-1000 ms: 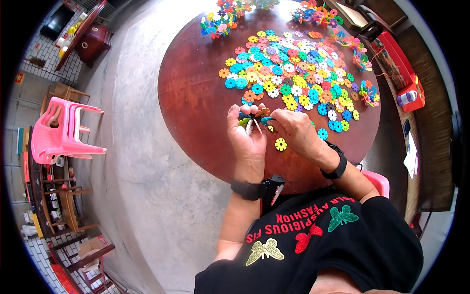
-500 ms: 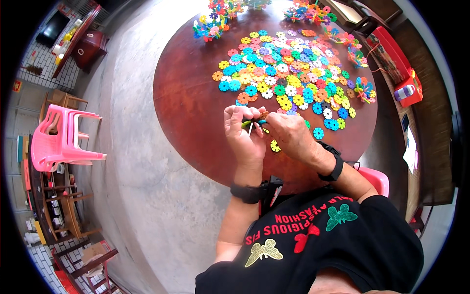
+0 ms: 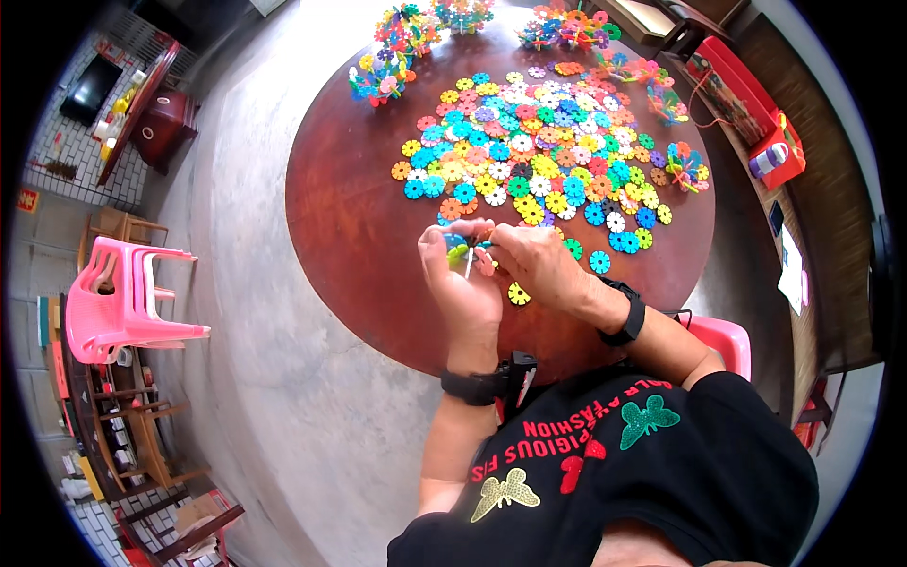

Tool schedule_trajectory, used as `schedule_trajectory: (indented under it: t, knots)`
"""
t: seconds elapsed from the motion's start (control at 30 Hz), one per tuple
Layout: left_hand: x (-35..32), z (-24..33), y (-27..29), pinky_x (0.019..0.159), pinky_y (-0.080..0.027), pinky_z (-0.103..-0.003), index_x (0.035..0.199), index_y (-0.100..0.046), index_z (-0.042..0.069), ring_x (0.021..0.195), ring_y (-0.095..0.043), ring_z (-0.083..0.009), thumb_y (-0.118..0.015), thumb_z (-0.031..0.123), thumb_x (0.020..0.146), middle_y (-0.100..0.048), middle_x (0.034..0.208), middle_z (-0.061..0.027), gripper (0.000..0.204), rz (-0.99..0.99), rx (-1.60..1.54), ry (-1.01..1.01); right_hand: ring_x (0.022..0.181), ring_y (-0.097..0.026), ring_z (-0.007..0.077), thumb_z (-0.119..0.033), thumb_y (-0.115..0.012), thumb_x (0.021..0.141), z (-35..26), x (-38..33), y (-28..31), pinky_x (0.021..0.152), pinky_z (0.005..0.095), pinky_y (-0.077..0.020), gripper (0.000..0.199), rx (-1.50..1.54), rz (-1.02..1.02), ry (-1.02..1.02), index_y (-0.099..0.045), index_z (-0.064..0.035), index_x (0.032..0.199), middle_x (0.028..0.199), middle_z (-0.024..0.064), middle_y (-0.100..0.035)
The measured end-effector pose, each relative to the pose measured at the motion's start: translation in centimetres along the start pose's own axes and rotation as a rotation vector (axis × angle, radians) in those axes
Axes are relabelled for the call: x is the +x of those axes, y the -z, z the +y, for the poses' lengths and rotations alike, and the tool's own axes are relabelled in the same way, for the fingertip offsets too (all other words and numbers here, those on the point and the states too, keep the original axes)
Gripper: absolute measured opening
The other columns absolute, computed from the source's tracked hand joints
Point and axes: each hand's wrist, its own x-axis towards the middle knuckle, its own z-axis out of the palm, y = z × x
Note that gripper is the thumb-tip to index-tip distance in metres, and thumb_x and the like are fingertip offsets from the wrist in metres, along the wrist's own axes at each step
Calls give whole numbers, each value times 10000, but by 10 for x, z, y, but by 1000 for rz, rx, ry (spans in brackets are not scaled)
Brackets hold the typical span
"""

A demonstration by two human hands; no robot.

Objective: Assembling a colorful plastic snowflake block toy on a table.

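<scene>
— Colourful snowflake discs (image 3: 539, 161) cover the round brown table (image 3: 359, 236); where's the held cluster?

— Above the near edge: the left hand (image 3: 463, 283) and right hand (image 3: 534, 265) both pinch the small disc cluster (image 3: 468, 248) between them.

Black shirt (image 3: 661, 472) with sequin butterflies; a black wristband (image 3: 625, 312) on each wrist.
</scene>
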Motion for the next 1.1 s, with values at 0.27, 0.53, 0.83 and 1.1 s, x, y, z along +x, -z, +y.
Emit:
schedule_trajectory:
  t: [0.27, 0.53, 0.83, 1.1]
  knots:
    - [2, -24, -4, 875, -429, -368, 1233, -306, 111, 984, -527, -205, -554, 106, 899, -516, 1046, -82, 416, 21, 200, -316, 612, -598, 335, -163, -592, 825, 17, 21, 16, 562, 423, -468, 127, 96, -177, 45, -583, -39, 799, 640, 149, -585]
    - [12, 0, 21, 714, -534, -389, 1150, -506, 101, 783, -623, -231, -534, 225, 911, -603, 1021, -121, 271, -37, -32, 129, 1024, -556, 279, -116, -534, 868, 144, 97, 42, 849, 387, -461, 307, -482, -20, -31, -561, -157, 1171, 1081, 112, -573]
    - [13, 9, 20, 623, -504, -357, 1107, -569, 86, 608, -583, -205, -498, 439, 879, -646, 914, -127, 426, -49, -176, 264, 969, -570, 277, -79, -517, 790, 182, 111, 27, 826, 381, -464, 121, -693, -99, -139, -616, -72, 858, 922, 115, -594]
    - [12, 9, 12, 554, -456, -328, 948, -573, 72, 561, -549, -187, -488, 460, 880, -620, 936, -141, 403, 17, -96, 106, 867, -595, 290, -112, -519, 789, 183, 111, 32, 775, 394, -473, 105, -688, -48, 114, -592, -41, 816, 857, 130, -605]
